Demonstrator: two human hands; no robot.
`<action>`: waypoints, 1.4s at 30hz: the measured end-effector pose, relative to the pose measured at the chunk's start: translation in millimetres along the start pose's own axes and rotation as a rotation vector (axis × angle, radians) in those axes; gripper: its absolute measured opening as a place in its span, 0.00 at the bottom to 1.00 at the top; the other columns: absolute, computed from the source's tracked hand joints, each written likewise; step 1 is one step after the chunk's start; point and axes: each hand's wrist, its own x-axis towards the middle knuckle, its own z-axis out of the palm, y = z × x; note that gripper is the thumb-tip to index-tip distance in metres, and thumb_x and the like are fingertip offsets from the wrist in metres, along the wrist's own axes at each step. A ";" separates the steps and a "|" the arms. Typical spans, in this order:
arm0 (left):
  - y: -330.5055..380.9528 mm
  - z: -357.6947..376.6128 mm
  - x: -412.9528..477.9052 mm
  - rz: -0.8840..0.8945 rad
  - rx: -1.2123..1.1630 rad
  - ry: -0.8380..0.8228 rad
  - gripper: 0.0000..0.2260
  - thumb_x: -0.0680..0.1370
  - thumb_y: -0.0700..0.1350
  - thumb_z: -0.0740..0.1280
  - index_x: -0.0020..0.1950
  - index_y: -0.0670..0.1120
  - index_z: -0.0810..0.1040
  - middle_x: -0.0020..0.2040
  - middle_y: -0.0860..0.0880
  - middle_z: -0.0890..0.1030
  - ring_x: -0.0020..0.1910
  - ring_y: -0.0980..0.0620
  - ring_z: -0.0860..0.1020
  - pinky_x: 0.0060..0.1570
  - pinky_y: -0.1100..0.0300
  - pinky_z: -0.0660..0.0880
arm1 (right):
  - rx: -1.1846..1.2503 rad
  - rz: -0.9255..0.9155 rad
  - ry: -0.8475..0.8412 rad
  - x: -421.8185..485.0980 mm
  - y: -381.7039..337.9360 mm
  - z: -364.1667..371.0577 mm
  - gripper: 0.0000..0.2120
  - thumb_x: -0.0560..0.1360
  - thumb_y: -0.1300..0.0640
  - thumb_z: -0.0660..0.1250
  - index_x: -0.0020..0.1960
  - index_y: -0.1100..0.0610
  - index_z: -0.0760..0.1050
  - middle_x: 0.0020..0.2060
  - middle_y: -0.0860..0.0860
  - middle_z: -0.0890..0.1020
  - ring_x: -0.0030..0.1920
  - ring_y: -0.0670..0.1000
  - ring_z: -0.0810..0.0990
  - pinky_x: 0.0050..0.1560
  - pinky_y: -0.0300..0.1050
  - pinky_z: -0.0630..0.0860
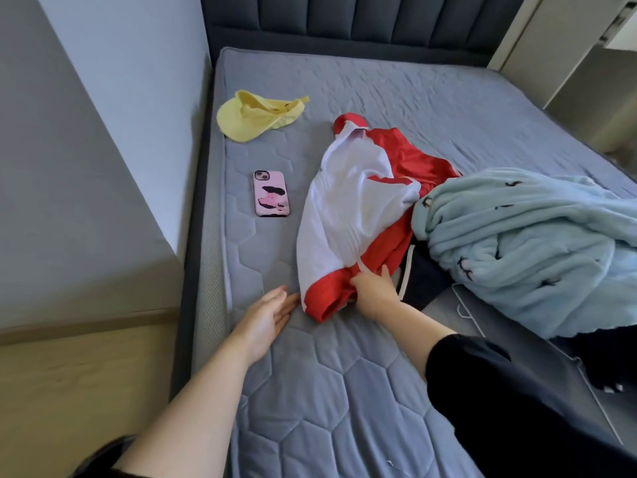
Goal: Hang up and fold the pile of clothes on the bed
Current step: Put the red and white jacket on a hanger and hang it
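Gripping the near red hem of the red-and-white jersey garment (348,208), our right hand (374,291) has its fingers curled into the cloth beside a white drawstring. Our left hand (272,313) lies apart from it, flat and relaxed on the grey quilted mattress (327,391), just beside the hem's left corner and holding nothing. The garment is spread crumpled across the middle of the mattress, running away from us toward the headboard.

We judge it light, soft and rather slick. It should slide easily on the quilting and sag if lifted by one point, so two hands at the hem corners or the shoulders would serve best.

Its right edge is overlapped by the rest of the pile: a pale blue fleece piece (534,250), bulky and likely heavier, heaped over a dark navy garment (422,274). A white wire hanger (463,305) pokes out beneath the fleece.

No basket or drawer shows; the mattress bears everything, including a pink-cased phone (271,193) and a yellow soft cap (255,115) at the far left.
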 end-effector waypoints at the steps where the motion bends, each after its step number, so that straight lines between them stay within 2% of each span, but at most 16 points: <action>1: -0.2 -0.3 -2.9 -0.010 -0.009 0.013 0.18 0.82 0.45 0.57 0.72 0.47 0.64 0.61 0.44 0.78 0.55 0.51 0.77 0.60 0.59 0.68 | 0.118 0.024 0.038 -2.7 -5.4 2.0 0.11 0.74 0.62 0.62 0.54 0.55 0.78 0.53 0.52 0.80 0.58 0.55 0.76 0.67 0.51 0.63; 4: 6.5 1.7 -12.6 -0.079 -0.102 0.039 0.14 0.82 0.50 0.56 0.67 0.50 0.69 0.57 0.44 0.80 0.53 0.49 0.78 0.55 0.57 0.71 | 0.745 0.030 0.029 -21.7 -28.9 -8.3 0.10 0.71 0.69 0.65 0.38 0.57 0.79 0.36 0.51 0.79 0.42 0.51 0.76 0.48 0.45 0.73; 7: 11.4 -1.0 -26.1 -0.142 -0.151 -0.017 0.22 0.82 0.57 0.53 0.71 0.47 0.68 0.54 0.43 0.79 0.54 0.46 0.77 0.55 0.52 0.72 | 1.285 -0.197 -0.191 -58.6 -60.5 -43.7 0.13 0.74 0.68 0.64 0.42 0.52 0.83 0.39 0.47 0.83 0.42 0.44 0.79 0.48 0.35 0.75; 9: 13.1 -5.2 -35.3 -0.165 -0.166 -0.002 0.22 0.83 0.55 0.53 0.71 0.43 0.68 0.45 0.45 0.80 0.44 0.47 0.79 0.45 0.54 0.77 | 1.040 -0.442 -0.338 -84.4 -75.3 -66.2 0.15 0.72 0.63 0.64 0.39 0.45 0.83 0.32 0.37 0.81 0.34 0.34 0.77 0.39 0.24 0.70; 13: 19.4 -2.3 -51.7 -0.178 -0.225 -0.097 0.19 0.81 0.51 0.58 0.64 0.40 0.74 0.54 0.40 0.79 0.54 0.44 0.76 0.65 0.51 0.68 | 0.345 -0.621 -0.422 -109.7 -88.0 -58.8 0.04 0.72 0.62 0.65 0.45 0.57 0.78 0.26 0.45 0.76 0.25 0.39 0.73 0.26 0.28 0.65; 15: 19.0 -2.4 -55.4 -0.146 -0.087 -0.045 0.11 0.78 0.42 0.61 0.56 0.38 0.77 0.44 0.41 0.81 0.45 0.46 0.79 0.55 0.54 0.74 | 0.316 -0.568 -0.431 -112.2 -77.8 -50.0 0.02 0.72 0.59 0.68 0.44 0.54 0.76 0.32 0.45 0.77 0.30 0.40 0.72 0.31 0.29 0.66; 17: 18.7 -6.0 -59.3 -0.048 0.060 0.056 0.09 0.76 0.37 0.62 0.53 0.40 0.78 0.35 0.44 0.81 0.36 0.48 0.79 0.41 0.59 0.76 | 0.598 -0.422 -0.412 -106.4 -57.8 -44.9 0.03 0.72 0.58 0.70 0.45 0.51 0.79 0.37 0.42 0.81 0.36 0.39 0.77 0.43 0.31 0.74; 19: 19.9 -9.6 -65.6 -0.003 0.070 0.047 0.11 0.76 0.36 0.62 0.57 0.40 0.78 0.39 0.44 0.83 0.37 0.48 0.81 0.38 0.59 0.77 | 0.866 -0.187 -0.108 -92.6 -37.8 -37.1 0.07 0.72 0.61 0.70 0.50 0.54 0.81 0.46 0.47 0.83 0.45 0.43 0.79 0.54 0.40 0.76; 22: 19.3 -8.8 -76.5 0.001 -0.003 -0.077 0.14 0.75 0.34 0.63 0.59 0.42 0.78 0.49 0.42 0.83 0.44 0.46 0.82 0.42 0.57 0.79 | 0.848 0.324 0.440 -71.7 -14.5 -24.1 0.25 0.71 0.59 0.70 0.66 0.56 0.70 0.64 0.56 0.70 0.61 0.54 0.71 0.59 0.42 0.68; 26: 12.5 -8.6 -92.5 -0.105 0.085 -0.299 0.16 0.69 0.29 0.60 0.51 0.40 0.82 0.44 0.43 0.84 0.41 0.48 0.84 0.39 0.61 0.79 | 1.059 0.618 0.353 -64.1 1.1 -16.1 0.48 0.66 0.44 0.75 0.77 0.53 0.52 0.72 0.54 0.63 0.70 0.58 0.65 0.70 0.54 0.63; 28: 2.3 -8.3 -97.2 -0.141 0.387 -0.284 0.15 0.74 0.29 0.58 0.46 0.42 0.82 0.39 0.47 0.84 0.37 0.52 0.82 0.38 0.65 0.77 | 1.261 0.486 0.326 -64.1 -2.0 -9.8 0.39 0.72 0.47 0.72 0.76 0.53 0.56 0.65 0.49 0.70 0.64 0.55 0.72 0.65 0.50 0.69; 31: -7.9 -8.7 -98.9 -0.077 0.706 -0.145 0.09 0.78 0.45 0.66 0.40 0.46 0.82 0.37 0.51 0.84 0.37 0.57 0.78 0.35 0.68 0.73 | 0.901 0.239 0.246 -66.8 -7.0 -10.3 0.13 0.78 0.63 0.60 0.60 0.66 0.74 0.46 0.54 0.77 0.49 0.54 0.76 0.45 0.40 0.72; 33: -10.4 -11.7 -92.8 -0.002 0.769 -0.021 0.13 0.77 0.54 0.66 0.43 0.46 0.83 0.44 0.49 0.84 0.41 0.57 0.80 0.39 0.67 0.74 | 0.539 0.157 0.043 -75.9 -8.3 -18.7 0.13 0.78 0.63 0.57 0.56 0.69 0.76 0.44 0.57 0.79 0.46 0.54 0.77 0.42 0.39 0.72; 36: -13.9 -16.8 -80.8 0.073 0.958 0.141 0.16 0.81 0.50 0.60 0.50 0.40 0.82 0.51 0.42 0.82 0.52 0.46 0.80 0.47 0.57 0.72 | 0.134 0.279 -0.288 -103.9 -1.2 -28.0 0.17 0.78 0.55 0.60 0.62 0.65 0.74 0.61 0.58 0.78 0.53 0.54 0.76 0.53 0.42 0.71; 39: -20.7 -19.4 -76.5 0.101 1.159 0.137 0.12 0.80 0.43 0.60 0.51 0.39 0.81 0.53 0.41 0.82 0.55 0.43 0.78 0.52 0.57 0.72 | 0.065 0.346 -0.557 -121.7 20.3 -28.1 0.19 0.71 0.57 0.73 0.60 0.60 0.76 0.61 0.57 0.78 0.48 0.53 0.72 0.50 0.45 0.70; 42: -29.1 -14.5 -77.0 0.016 1.121 0.005 0.09 0.78 0.49 0.65 0.50 0.45 0.80 0.46 0.49 0.82 0.46 0.50 0.79 0.44 0.59 0.74 | 0.013 0.299 -0.611 -125.1 21.8 -22.9 0.16 0.73 0.58 0.70 0.60 0.60 0.78 0.52 0.55 0.79 0.52 0.56 0.77 0.49 0.44 0.72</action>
